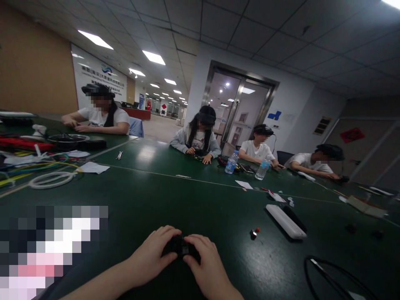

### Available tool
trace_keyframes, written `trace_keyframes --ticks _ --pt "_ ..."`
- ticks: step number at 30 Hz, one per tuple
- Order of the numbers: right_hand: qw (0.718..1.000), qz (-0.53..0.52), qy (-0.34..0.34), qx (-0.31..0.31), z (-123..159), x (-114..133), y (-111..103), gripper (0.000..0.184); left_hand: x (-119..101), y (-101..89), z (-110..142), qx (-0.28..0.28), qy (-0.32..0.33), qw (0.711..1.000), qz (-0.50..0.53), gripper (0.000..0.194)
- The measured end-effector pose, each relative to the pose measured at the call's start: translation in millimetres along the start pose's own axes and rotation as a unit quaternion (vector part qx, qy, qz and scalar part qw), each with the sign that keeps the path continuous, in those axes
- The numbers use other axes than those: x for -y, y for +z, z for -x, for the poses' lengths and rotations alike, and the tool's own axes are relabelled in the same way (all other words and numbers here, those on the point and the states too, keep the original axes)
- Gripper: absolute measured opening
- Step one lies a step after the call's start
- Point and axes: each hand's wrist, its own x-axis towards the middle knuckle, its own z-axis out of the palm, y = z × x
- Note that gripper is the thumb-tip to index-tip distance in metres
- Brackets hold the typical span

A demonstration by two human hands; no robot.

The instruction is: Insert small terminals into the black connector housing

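Between my two hands is a small black blocky part (pixel 179 246), low in the middle of the head view. My left hand (pixel 154 250) grips its left side, thumb below and fingers above. From the other side my right hand (pixel 204 258) pinches it the same way. The fingers cover much of the part, and its exact kind is too dark to make out. Right of my hands, a small metal piece with a red tip (pixel 254 233) lies on the dark green table (pixel 125 216).
A white oblong case (pixel 286 221) and a looped black cable (pixel 331 275) lie to the right. Bottles (pixel 231 162) stand farther back. Coiled tubing (pixel 51 180), wires and a wrench (pixel 119 155) are at left. Several people sit around the table, one with hands (pixel 206 158) straight across.
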Motion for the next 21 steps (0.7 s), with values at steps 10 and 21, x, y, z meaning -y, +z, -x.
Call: trace_keyframes --ticks 10,21 --pt "1.000 -0.008 0.022 -0.008 0.5 -2.5 2.7 0.039 4.4 2.7 -0.7 -0.006 0.005 1.000 -0.008 0.040" --pt "0.999 0.013 0.037 0.008 0.3 2.0 -0.1 0.030 5.2 2.9 -1.5 0.000 0.002 1.000 -0.006 0.039"
